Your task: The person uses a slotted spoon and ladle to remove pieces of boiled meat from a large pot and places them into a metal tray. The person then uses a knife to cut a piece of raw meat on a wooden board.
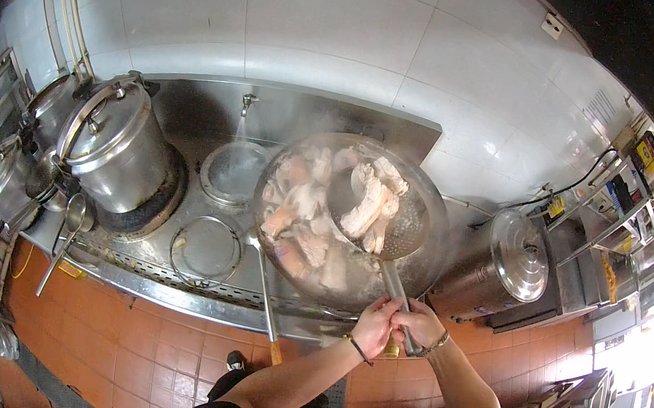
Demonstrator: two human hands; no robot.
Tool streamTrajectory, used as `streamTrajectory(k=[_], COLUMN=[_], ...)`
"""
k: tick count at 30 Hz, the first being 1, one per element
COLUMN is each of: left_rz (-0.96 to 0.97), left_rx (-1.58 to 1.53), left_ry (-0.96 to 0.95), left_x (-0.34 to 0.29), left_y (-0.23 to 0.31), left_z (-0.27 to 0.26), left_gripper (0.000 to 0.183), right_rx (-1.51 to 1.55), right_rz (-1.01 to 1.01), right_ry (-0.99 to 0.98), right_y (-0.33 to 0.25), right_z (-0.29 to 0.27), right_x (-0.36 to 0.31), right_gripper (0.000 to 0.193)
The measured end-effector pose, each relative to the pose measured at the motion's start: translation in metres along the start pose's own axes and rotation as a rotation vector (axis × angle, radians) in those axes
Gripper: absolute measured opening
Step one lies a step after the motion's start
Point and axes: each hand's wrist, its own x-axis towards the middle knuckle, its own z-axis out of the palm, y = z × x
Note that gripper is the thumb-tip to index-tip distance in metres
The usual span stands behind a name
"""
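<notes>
My left hand (374, 327) and my right hand (420, 327) are both closed around the grey handle of a large perforated skimmer (406, 232), side by side near its lower end. The skimmer's bowl sits over a wide steaming wok (434, 187). Several pale chunks of meat (369, 210) lie on it. More pale and pinkish meat pieces (305, 213) fill the left part of the wok. Left of my hands, a long-handled ladle (264, 288) with a wooden end leans against the stove edge.
Water runs from a tap (249, 100) into a round basin (234, 171). Large lidded pots (112, 139) stand on the left, with another ladle (73, 222) nearby. On the right are a tall lidded pot (493, 263) and metal shelves (603, 209). Red tiles (111, 341) cover the floor.
</notes>
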Motion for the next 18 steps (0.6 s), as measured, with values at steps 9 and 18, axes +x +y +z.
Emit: streamTrajectory(k=[9, 18], left_rz=[-0.032, 0.741], left_rx=[0.671, 1.004], left_ry=[-0.006, 1.012], left_x=[-0.111, -0.39], left_y=[0.162, 0.478], left_z=[-0.078, -0.478], left_gripper=[0.042, 0.024], right_rx=[0.087, 0.02], right_rz=[-0.089, -0.219], right_ry=[0.173, 0.328], right_y=[0.001, -0.005], right_z=[0.074, 0.199], right_x=[0.046, 0.115], right_gripper=[0.013, 0.019])
